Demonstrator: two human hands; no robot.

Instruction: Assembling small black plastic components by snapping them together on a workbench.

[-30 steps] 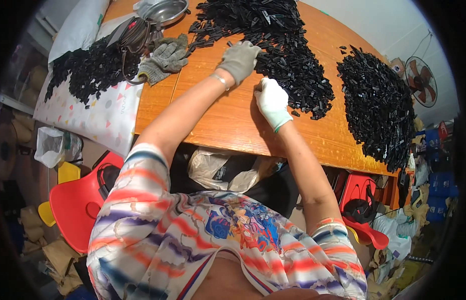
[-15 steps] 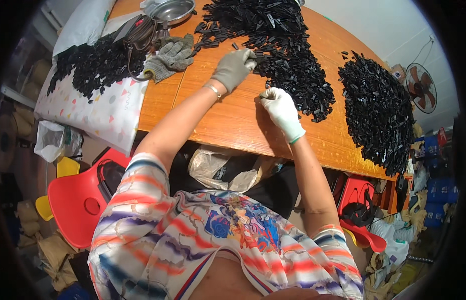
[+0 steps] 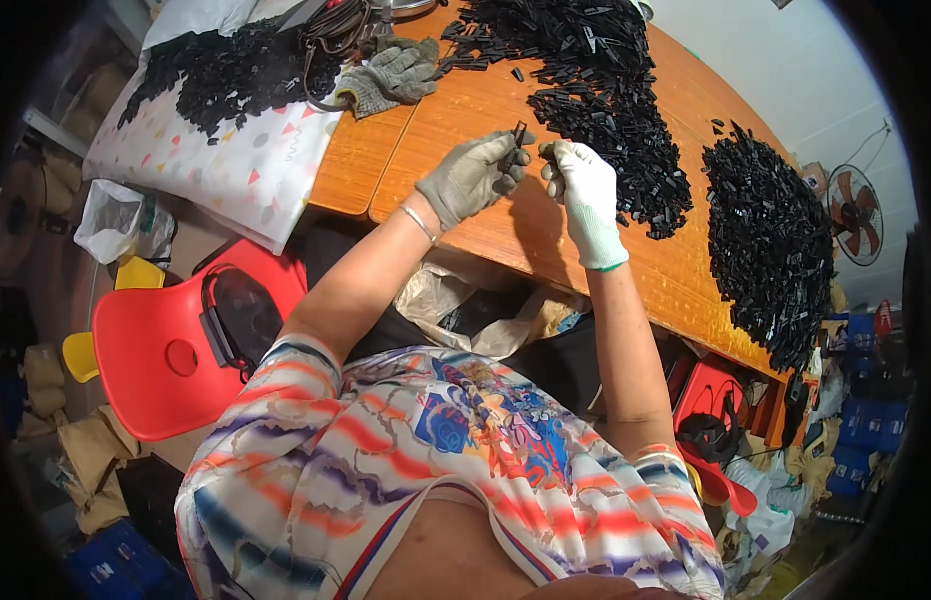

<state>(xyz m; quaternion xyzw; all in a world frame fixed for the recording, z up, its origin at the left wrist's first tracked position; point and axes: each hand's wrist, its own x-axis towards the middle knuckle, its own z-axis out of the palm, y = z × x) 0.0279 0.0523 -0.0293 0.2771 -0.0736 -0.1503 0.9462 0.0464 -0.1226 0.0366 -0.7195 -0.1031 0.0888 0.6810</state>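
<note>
Over the near part of the wooden table [image 3: 460, 115], my left hand [image 3: 467, 178] wears a grey-coated glove. Its fingers are closed on a small black plastic piece [image 3: 520, 130] that sticks up past the fingertips. Close beside it, my right hand [image 3: 587, 195] is in a white glove with a green cuff. The right fingertips are pinched together and face the left hand across a narrow gap; whatever they hold is hidden. Just beyond both hands spreads a heap of similar black plastic pieces [image 3: 620, 125]. One loose piece [image 3: 517, 74] lies apart from it.
Another black heap [image 3: 770, 245] covers the table's right side. At the left, dark pieces [image 3: 245, 75] lie on a patterned sheet [image 3: 230, 185], near a pair of grey work gloves [image 3: 393, 76]. A red chair [image 3: 150, 365] stands left, a fan [image 3: 853, 212] far right.
My left hand has drawn back from the heap's edge toward me, and a black plastic piece now shows in its fingers. My right hand has risen slightly and turned toward it. The view has shifted.
</note>
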